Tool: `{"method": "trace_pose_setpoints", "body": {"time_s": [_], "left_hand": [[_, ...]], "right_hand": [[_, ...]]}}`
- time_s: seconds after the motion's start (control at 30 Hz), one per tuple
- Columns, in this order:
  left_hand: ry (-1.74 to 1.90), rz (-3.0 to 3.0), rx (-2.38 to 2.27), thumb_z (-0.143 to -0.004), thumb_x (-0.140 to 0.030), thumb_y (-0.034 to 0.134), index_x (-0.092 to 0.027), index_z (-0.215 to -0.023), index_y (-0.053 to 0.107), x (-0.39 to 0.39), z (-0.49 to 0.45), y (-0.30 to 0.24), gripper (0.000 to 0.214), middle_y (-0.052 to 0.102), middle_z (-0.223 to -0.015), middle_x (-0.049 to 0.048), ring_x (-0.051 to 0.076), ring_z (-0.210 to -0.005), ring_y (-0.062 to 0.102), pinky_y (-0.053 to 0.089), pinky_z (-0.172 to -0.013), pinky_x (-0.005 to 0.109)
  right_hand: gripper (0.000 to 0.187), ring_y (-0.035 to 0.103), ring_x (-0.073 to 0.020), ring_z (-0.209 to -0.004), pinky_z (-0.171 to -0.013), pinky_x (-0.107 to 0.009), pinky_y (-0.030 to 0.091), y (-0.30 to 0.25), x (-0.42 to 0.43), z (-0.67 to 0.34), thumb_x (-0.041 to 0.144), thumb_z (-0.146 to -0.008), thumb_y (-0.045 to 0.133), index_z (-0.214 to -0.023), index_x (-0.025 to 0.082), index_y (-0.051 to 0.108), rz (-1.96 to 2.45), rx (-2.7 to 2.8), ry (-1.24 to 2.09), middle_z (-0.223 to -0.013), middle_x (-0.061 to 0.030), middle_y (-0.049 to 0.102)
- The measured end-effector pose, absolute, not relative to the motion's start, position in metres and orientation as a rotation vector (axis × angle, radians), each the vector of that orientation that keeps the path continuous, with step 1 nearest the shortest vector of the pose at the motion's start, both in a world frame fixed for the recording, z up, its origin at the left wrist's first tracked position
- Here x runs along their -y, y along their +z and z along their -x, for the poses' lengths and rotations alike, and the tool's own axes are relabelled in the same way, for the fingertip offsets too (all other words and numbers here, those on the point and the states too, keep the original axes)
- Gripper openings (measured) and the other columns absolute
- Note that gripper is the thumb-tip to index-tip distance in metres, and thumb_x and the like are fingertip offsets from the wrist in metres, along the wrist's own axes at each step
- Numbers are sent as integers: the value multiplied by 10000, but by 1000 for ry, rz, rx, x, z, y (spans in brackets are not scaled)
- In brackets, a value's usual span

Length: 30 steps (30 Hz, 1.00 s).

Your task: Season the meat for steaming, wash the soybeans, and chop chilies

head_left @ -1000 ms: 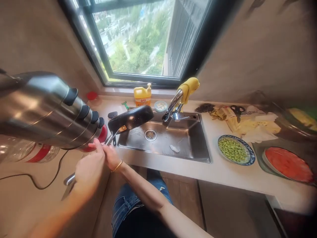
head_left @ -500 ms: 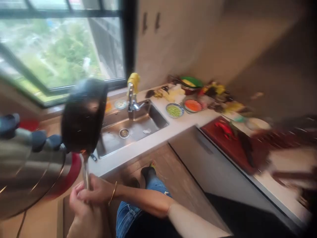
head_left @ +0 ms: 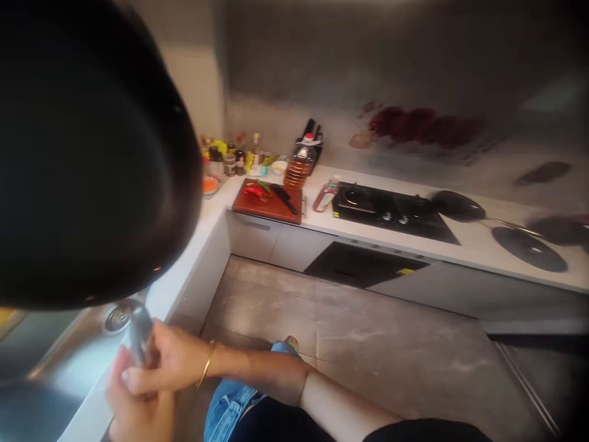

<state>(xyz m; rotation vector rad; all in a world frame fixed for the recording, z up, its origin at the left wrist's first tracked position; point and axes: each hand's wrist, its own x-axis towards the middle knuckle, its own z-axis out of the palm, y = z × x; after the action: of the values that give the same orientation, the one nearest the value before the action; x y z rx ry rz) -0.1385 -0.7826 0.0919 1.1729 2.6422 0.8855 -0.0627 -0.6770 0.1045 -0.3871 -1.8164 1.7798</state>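
Veined floor (head_left: 368,331), hands (head_left: 175,362) clasping round metal-handled pan (head_left: 92,153)

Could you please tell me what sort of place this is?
Probably a home kitchen: I see a stovetop on the counter, a knife on a cutting board, and a dark pan.

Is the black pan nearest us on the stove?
No, the left hand and right hand hold the pan up by its handle, apart from the stove.

R hand (head_left: 177,361) & L hand (head_left: 143,405) clenched tog., R arm (head_left: 262,371) slightly bent @ elbow.
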Motion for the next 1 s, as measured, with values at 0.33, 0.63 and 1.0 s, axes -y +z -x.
{"method": "trace_pose_setpoints", "body": {"time_s": [0.33,0.63,1.0], "left_hand": [[833,-1378,-1382,-783,-259,572,-192,-1396,386,685,-151,22,645,612,-1312,132,225,-1126,652,556,-898,306],[575,-1196,-1032,-764,-271,629,-159,-1470,243,607,-359,-20,813,651,-786,13,35,-341,409,321,-310,157],[580,-1170,-938,-792,-203,603,-97,-1407,302,419,-512,-47,693,458,-443,-118,67,-302,404,299,-324,142]], "right_hand": [[203,498,-147,-691,-669,-295,470,15,668,-250,242,-753,598,-911,227,471,1227,1106,1133,-774,21,493],[236,589,-201,-835,-846,-387,480,-32,607,-462,293,-715,667,-893,195,549,1520,917,945,-843,-27,594],[225,573,-151,-599,-567,-279,471,-54,425,-607,354,-686,675,-777,192,549,1590,800,1005,-631,30,558]]}}
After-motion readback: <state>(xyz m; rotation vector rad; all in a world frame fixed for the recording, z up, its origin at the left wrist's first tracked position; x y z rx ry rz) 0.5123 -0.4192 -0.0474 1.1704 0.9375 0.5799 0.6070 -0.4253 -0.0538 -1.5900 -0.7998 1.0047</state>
